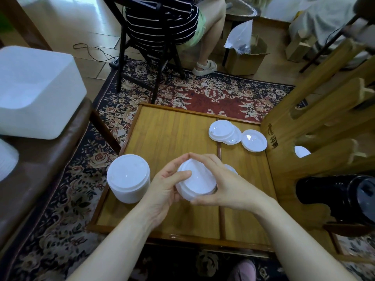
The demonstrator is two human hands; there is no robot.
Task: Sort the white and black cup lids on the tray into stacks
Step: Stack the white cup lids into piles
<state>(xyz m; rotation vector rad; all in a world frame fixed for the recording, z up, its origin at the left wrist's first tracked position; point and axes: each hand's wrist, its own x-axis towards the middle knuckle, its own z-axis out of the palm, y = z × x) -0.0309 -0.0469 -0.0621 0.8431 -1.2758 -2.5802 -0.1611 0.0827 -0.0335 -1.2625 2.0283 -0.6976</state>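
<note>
Both hands meet over the middle of the wooden tray [162, 138], clamped on a short stack of white lids [195, 180] held between them above the tray floor. The left hand [164, 189] cups the stack's left side, thumb laid across the top lid. The right hand [227, 185] wraps the right and near side, fingertips meeting the left hand's at the far rim.

Just left of the left hand, a tall stack of white lids [128, 178] stands at the tray's left edge. Far of the right hand, toward the tray's far right corner, a few overlapping white lids [222, 131] lie slumped, and a single white lid [254, 140] rests just beside them to the right. Another white lid edge [231, 169] peeks out behind the right hand, mostly hidden.

Right of the right hand, a wooden chair back [316, 118] carries a dark stamp of small characters, too small to read. Near it, low right, a black lid stack [345, 195] lies on its side off the tray. Far left of the hands, a white bin [36, 94] sits on a brown seat. Beyond the tray, a person in a striped top [162, 21] sits on a black chair over a floral rug [203, 94]. No brand is legible on any lid.
</note>
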